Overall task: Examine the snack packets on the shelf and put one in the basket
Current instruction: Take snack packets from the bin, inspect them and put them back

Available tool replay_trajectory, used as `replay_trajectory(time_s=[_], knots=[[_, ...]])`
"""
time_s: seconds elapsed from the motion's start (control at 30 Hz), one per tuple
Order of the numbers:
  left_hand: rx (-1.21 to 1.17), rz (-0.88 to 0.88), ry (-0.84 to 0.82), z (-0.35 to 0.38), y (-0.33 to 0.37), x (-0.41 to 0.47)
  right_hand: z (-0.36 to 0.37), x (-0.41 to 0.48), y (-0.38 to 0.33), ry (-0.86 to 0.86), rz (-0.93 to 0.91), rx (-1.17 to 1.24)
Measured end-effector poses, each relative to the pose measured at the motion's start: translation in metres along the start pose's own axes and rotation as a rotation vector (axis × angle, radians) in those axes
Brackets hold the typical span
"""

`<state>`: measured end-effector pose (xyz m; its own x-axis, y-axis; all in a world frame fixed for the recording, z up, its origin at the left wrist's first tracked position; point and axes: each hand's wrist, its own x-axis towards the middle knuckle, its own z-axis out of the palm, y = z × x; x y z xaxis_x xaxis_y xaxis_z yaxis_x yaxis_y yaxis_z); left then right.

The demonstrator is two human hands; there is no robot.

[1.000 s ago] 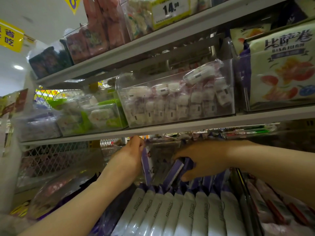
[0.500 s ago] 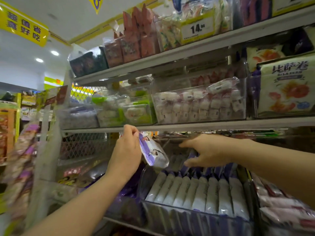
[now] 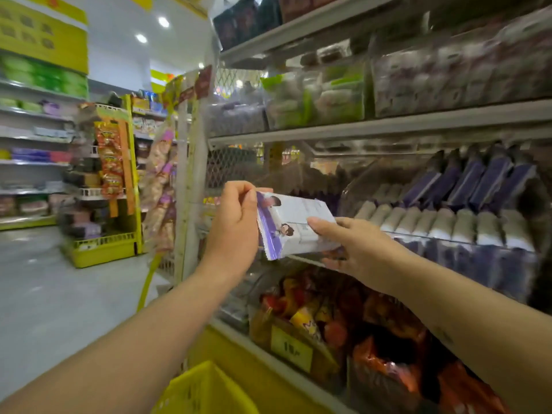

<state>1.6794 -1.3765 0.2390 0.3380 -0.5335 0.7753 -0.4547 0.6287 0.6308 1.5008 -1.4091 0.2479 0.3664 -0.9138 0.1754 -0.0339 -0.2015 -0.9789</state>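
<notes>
The shelf (image 3: 388, 128) fills the right side of the view. On its middle tier, a row of purple-and-white packets (image 3: 442, 225) is stood on end in a clear bin, off to the right of the hands. The yellow basket (image 3: 206, 386) is seen only as a corner at the near bottom edge, under the left forearm.

One snack packet (image 3: 294, 224) is held out in front of the shelf, roughly level. It is clear of the bin and well above the basket. Its left sealed edge is pinched by the left hand (image 3: 236, 231), with the fingers (image 3: 242, 188) curled over the top of that seam. Its right end is clamped by the right hand (image 3: 358, 249), thumb laid on the top face and the other fingers tucked underneath.

Handling-wise, it looks pretty light, since no sag is seen between the two grips. A boxy shape is held, so something stiff-ish inside is guessed, maybe a tray or bars. The wrapper is glossy film, so a bit of slip should be expected.

The crimped seam is probably the safest spot for a one-handed carry, as the film can be pinched there without the contents being squashed. Across the middle it should be gripped gently, since whatever's inside could be crumbly. For the basket, a low set-down is likely better than a drop.
</notes>
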Motion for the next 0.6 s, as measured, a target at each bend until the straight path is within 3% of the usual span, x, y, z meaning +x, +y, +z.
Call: replay_trajectory(time_s=[0.13,0.27,0.4,0.6], knots=[[-0.222,-0.394,-0.010,-0.037,-0.041,-0.039,0.033,-0.001,0.051,-0.061,0.015,0.025],[-0.435,-0.753,-0.030,-0.065,-0.080,-0.089,0.068,-0.002,0.102,0.000,0.038,0.123],[-0.390,-0.816,-0.183,-0.079,-0.109,-0.128,0.088,-0.002,0.148,0.047,0.068,0.158],[-0.332,-0.842,-0.218,-0.078,-0.133,-0.141,0.076,-0.001,0.177,0.039,0.101,0.133]])
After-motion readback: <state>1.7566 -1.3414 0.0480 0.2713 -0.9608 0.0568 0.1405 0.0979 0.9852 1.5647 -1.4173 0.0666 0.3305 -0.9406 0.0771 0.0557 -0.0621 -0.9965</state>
